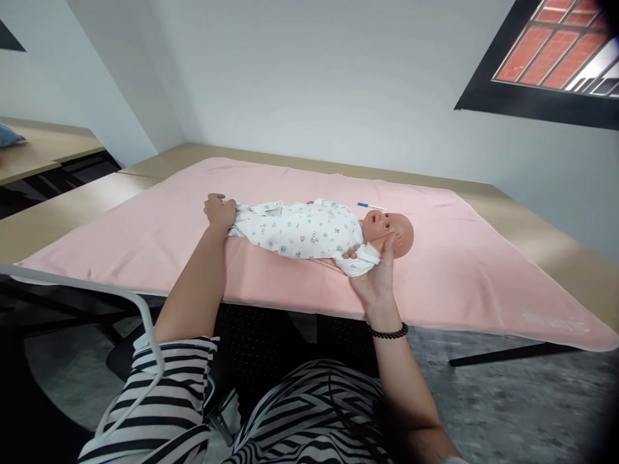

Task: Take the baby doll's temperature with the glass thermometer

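A baby doll [309, 229] in a white patterned sleepsuit lies on its back across a pink blanket [435, 270], its head to the right. My left hand [220, 211] is closed around the foot end of the sleepsuit. At the other end, my right hand [378, 278] is tucked beneath the doll's head and shoulder, with the thumb up by its ear. Most of the right fingers are hidden under the doll. Just beyond the doll's head lies a thin blue and white stick [370, 205], possibly a thermometer or pen.
The blanket covers most of a wooden table [522, 206] standing against a white wall. Another table [43, 145] with a blue item [9, 135] is at the far left. A pale cable or tube [147, 316] curves past my left arm. A barred window is at upper right.
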`<control>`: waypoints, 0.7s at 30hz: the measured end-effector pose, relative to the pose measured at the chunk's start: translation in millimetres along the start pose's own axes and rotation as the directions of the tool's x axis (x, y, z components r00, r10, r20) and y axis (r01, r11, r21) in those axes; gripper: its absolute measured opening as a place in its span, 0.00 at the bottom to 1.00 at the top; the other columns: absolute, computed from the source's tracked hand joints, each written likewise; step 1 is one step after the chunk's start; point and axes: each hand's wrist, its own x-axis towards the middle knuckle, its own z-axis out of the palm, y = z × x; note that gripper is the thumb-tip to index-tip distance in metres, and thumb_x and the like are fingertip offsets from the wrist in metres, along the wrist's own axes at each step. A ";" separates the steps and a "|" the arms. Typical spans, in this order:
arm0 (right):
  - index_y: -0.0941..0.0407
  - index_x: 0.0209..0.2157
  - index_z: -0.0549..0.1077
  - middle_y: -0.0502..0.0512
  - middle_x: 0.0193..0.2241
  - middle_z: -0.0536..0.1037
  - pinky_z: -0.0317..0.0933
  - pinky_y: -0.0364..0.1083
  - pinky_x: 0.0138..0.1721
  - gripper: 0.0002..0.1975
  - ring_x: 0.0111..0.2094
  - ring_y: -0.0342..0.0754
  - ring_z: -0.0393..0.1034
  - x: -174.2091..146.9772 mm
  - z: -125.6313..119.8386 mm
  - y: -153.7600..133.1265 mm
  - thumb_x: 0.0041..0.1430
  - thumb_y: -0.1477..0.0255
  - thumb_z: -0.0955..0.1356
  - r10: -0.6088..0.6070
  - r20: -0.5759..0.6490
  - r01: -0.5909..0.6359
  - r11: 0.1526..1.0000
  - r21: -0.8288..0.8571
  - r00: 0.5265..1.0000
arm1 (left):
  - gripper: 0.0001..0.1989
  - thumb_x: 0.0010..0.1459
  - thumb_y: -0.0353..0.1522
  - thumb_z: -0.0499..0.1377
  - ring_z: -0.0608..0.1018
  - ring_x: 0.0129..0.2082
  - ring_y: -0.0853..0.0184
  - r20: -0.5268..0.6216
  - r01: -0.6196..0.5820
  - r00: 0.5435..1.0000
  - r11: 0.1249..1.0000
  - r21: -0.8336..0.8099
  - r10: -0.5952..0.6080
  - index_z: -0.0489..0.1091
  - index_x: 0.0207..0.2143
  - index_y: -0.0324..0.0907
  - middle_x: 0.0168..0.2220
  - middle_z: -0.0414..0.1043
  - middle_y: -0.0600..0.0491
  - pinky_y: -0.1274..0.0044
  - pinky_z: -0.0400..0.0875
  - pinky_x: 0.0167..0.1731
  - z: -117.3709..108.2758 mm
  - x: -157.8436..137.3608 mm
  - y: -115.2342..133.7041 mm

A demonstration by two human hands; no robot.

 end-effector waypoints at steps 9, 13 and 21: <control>0.57 0.36 0.76 0.53 0.22 0.77 0.73 0.50 0.34 0.29 0.24 0.47 0.72 -0.3 -1.8 0.4 0.65 0.44 0.62 0.000 -0.021 -0.001 0.999 -0.040 1.000 | 0.14 0.54 0.29 0.60 0.68 0.59 0.49 -0.010 -0.012 1.000 1.000 0.000 0.012 0.63 0.43 0.43 0.53 0.67 0.42 0.60 0.62 0.60 1.0 0.6 -0.5; 0.53 0.38 0.76 0.50 0.21 0.77 0.73 0.50 0.30 0.23 0.24 0.48 0.73 0.5 -3.3 1.4 0.63 0.47 0.65 -0.019 -0.035 0.016 0.997 -0.079 0.999 | 0.13 0.55 0.29 0.59 0.68 0.60 0.48 -0.001 -0.014 1.000 1.000 0.006 0.014 0.63 0.44 0.43 0.54 0.68 0.41 0.60 0.61 0.60 0.9 1.0 -0.5; 0.52 0.46 0.76 0.45 0.20 0.76 0.72 0.46 0.27 0.18 0.18 0.44 0.69 -0.5 1.3 4.1 0.65 0.54 0.67 -0.054 -0.006 0.053 0.989 -0.136 0.999 | 0.14 0.55 0.29 0.59 0.69 0.60 0.48 0.006 -0.015 1.000 1.000 0.018 0.015 0.64 0.45 0.43 0.55 0.68 0.41 0.60 0.61 0.60 0.2 1.4 -0.2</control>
